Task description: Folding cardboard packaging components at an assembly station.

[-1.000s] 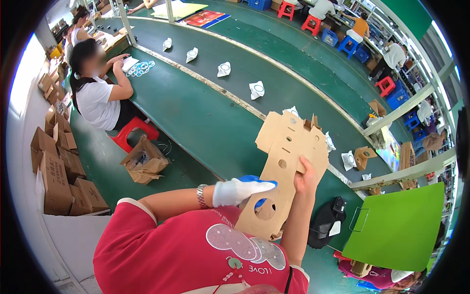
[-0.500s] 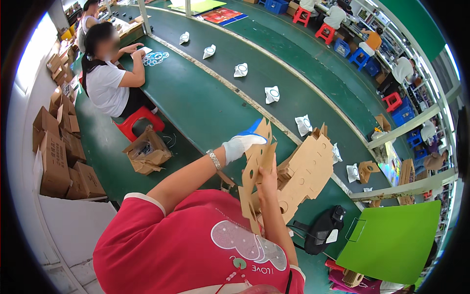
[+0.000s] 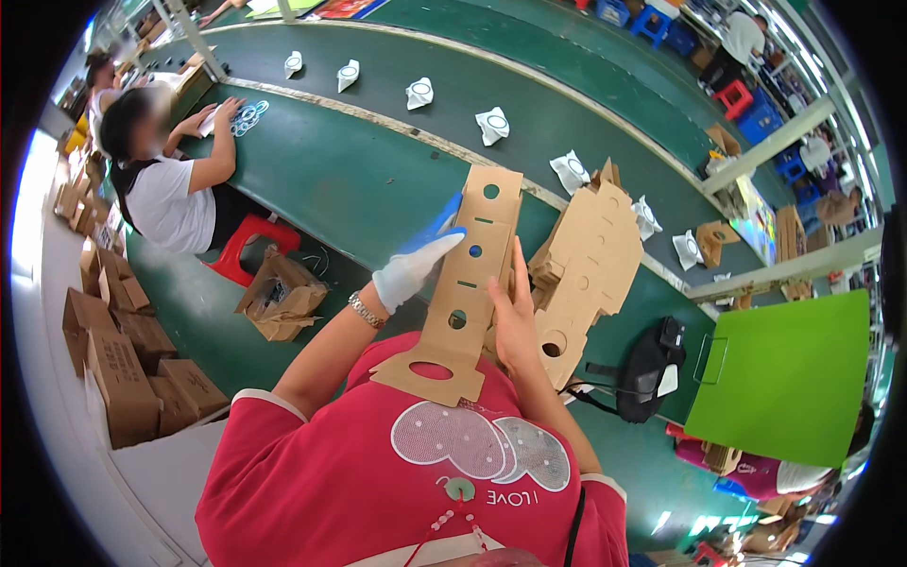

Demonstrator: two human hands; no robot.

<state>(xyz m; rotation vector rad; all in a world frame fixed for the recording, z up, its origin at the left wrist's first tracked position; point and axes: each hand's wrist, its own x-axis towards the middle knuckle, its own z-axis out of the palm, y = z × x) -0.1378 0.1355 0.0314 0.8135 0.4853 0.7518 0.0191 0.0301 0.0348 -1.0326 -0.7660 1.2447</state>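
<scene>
A long die-cut brown cardboard piece (image 3: 466, 301) with round holes and short slots hangs upright before my chest, its lower end folded out in a flap with a larger oval opening. My left hand (image 3: 420, 265), in a white glove with blue fingertips, grips its left edge, some fingers hidden behind. My bare right hand (image 3: 515, 323) holds the right edge, thumb on the front face. Just to the right, a stack of flat die-cut cardboard sheets (image 3: 597, 248) lies on the green table (image 3: 331, 194).
White packets (image 3: 492, 126) with ring marks sit in a row along the dark conveyor belt (image 3: 529, 94). A black bag (image 3: 652, 369) lies beside a bright green board (image 3: 784, 373) on the right. A co-worker (image 3: 170, 203) sits at left, near an open carton (image 3: 281, 298).
The cardboard piece has turned from edge-on to show its broad face, with its lower flap folded out. My left hand has moved left and down, and the view has shifted.
</scene>
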